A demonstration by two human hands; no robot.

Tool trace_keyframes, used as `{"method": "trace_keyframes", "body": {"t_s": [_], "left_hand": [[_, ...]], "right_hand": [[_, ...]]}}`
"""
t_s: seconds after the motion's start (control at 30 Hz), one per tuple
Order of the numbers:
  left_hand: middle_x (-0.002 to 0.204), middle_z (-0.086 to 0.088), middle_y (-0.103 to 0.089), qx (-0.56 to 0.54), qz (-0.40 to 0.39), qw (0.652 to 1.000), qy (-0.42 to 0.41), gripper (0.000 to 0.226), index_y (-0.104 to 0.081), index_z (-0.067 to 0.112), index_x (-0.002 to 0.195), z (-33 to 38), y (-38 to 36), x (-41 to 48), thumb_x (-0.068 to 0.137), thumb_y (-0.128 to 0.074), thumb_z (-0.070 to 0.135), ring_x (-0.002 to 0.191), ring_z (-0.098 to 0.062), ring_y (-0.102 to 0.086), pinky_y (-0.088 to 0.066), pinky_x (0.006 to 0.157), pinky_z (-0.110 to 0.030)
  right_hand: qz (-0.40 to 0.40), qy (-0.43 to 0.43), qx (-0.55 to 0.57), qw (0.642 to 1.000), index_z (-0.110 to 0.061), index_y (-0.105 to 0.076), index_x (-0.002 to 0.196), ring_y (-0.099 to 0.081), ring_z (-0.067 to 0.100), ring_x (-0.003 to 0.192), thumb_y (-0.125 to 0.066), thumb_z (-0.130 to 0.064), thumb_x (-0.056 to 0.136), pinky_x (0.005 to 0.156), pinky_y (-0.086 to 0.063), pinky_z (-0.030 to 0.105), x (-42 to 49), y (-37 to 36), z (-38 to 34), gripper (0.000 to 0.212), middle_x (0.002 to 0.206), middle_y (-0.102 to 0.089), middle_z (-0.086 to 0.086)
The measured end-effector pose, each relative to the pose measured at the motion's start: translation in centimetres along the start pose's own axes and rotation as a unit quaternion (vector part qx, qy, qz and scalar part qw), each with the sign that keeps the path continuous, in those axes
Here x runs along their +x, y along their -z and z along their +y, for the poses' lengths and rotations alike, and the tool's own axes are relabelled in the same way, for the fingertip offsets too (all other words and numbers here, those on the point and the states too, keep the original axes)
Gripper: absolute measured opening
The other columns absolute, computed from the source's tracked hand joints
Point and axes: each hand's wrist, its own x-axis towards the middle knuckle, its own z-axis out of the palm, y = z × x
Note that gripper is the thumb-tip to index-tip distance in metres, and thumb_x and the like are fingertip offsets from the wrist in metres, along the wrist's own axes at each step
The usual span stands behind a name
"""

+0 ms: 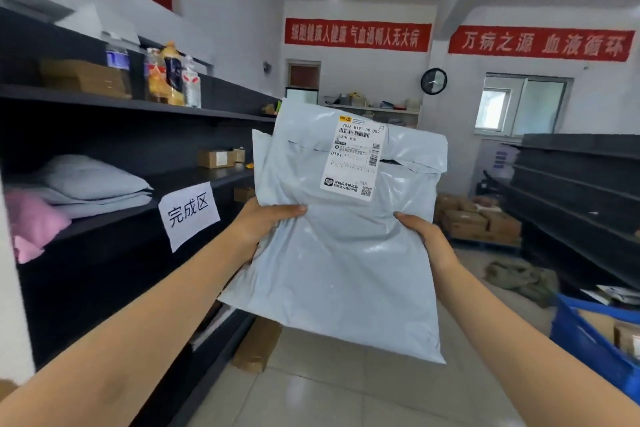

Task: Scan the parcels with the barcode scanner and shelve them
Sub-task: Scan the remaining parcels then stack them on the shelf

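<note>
Head view: grey poly parcel (332,253) held upright, label (356,156) facing cam; left hand (263,222) & right hand (420,232) each grip an edge, thumbs in front, beside dark shelf (104,215).

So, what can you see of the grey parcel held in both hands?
The parcel is a pale grey, glossy plastic mailer bag, wrinkled, its top flap folded over. A white shipping label with barcodes, a QR code and "D191" sits on its upper front. It is held upright, label toward the camera. The left hand grips its left edge, the right hand its right edge.
</note>
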Motion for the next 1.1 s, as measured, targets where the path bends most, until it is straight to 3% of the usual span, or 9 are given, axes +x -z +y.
{"method": "trace_keyframes", "body": {"t_s": [0.13,0.27,0.37,0.47,0.67,0.77,0.87,0.97,1.1], "left_hand": [[0.100,-0.010,-0.074,0.023,0.077,0.997,-0.006,0.044,-0.065,0.011,0.109,-0.2,1.8,8.2,0.068,-0.081,0.010,0.091,-0.029,-0.071,-0.058,0.079,-0.040],[0.095,-0.009,-0.076,0.033,0.166,0.985,-0.019,0.049,-0.066,0.010,0.106,-0.8,5.7,14.8,0.060,-0.084,0.011,0.088,-0.031,-0.072,-0.057,0.080,-0.043],[0.101,-0.012,-0.074,0.040,0.214,0.976,-0.006,0.050,-0.065,0.009,0.112,-1.9,9.8,18.9,0.064,-0.083,0.011,0.093,-0.032,-0.070,-0.056,0.086,-0.047],[0.099,-0.012,-0.074,0.048,0.264,0.963,-0.005,0.034,-0.066,0.011,0.104,-3.3,14.9,23.1,0.072,-0.078,0.007,0.090,-0.030,-0.071,-0.059,0.075,-0.038],[0.092,-0.006,-0.072,0.053,0.354,0.934,-0.006,0.027,-0.061,0.018,0.096,-4.6,25.2,32.9,0.075,-0.075,0.009,0.082,-0.023,-0.069,-0.055,0.064,-0.029],[0.093,-0.008,-0.072,0.048,0.402,0.915,0.000,0.030,-0.062,0.015,0.098,-4.4,30.0,37.5,0.073,-0.077,0.011,0.083,-0.025,-0.069,-0.055,0.068,-0.032],[0.100,-0.010,-0.072,0.042,0.440,0.897,0.012,0.045,-0.061,0.014,0.106,-4.4,34.5,41.3,0.067,-0.081,0.018,0.089,-0.028,-0.069,-0.057,0.075,-0.037],[0.108,-0.014,-0.071,0.038,0.475,0.879,0.029,0.073,-0.064,0.010,0.112,-4.4,38.7,44.0,0.046,-0.084,0.032,0.098,-0.032,-0.068,-0.055,0.089,-0.045],[0.088,-0.012,-0.073,0.037,0.529,0.847,0.038,0.034,-0.068,0.007,0.101,-3.6,43.3,46.8,0.071,-0.073,0.023,0.078,-0.029,-0.068,-0.056,0.069,-0.032]], "right_hand": [[-0.068,-0.007,0.010,0.998,-0.011,-0.068,0.104,-0.072,0.024,0.071,-0.062,-0.021,0.086,0.067,-0.052,0.033,12.4,-1.2,0.2,0.021,0.080,-0.077,0.005],[-0.143,-0.041,0.020,0.989,-0.006,-0.070,0.104,-0.071,0.024,0.068,-0.068,-0.022,0.077,0.069,-0.051,0.033,24.0,-4.9,2.6,0.031,0.080,-0.076,0.008],[-0.189,-0.076,0.016,0.979,-0.009,-0.076,0.077,-0.070,0.020,0.056,-0.063,-0.018,0.081,0.059,-0.053,0.026,31.2,-8.9,5.4,0.016,0.067,-0.074,0.007],[-0.245,-0.095,0.017,0.965,-0.016,-0.076,0.053,-0.069,0.017,0.050,-0.053,-0.015,0.090,0.045,-0.051,0.019,38.8,-13.4,9.3,0.044,0.060,-0.072,0.005],[-0.293,-0.115,-0.020,0.949,-0.009,-0.070,0.090,-0.070,0.017,0.054,-0.057,-0.018,0.088,0.060,-0.050,0.028,52.0,-23.5,14.4,0.016,0.065,-0.074,0.004],[-0.321,-0.115,-0.032,0.939,-0.011,-0.068,0.099,-0.072,0.022,0.066,-0.060,-0.022,0.086,0.066,-0.047,0.032,58.1,-28.7,15.7,0.019,0.070,-0.076,0.004],[-0.347,-0.123,-0.047,0.929,-0.013,-0.066,0.092,-0.064,0.022,0.073,-0.058,-0.020,0.088,0.063,-0.044,0.030,63.7,-33.7,16.8,0.012,0.065,-0.074,0.002],[-0.376,-0.130,-0.063,0.915,-0.010,-0.065,0.093,-0.061,0.021,0.072,-0.057,-0.019,0.089,0.062,-0.043,0.030,68.7,-39.1,18.7,0.012,0.079,-0.068,0.008],[-0.435,-0.142,-0.082,0.886,-0.009,-0.067,0.092,-0.065,0.021,0.066,-0.061,-0.023,0.085,0.062,-0.045,0.030,74.6,-46.2,21.7,0.017,0.063,-0.072,0.003]]}}
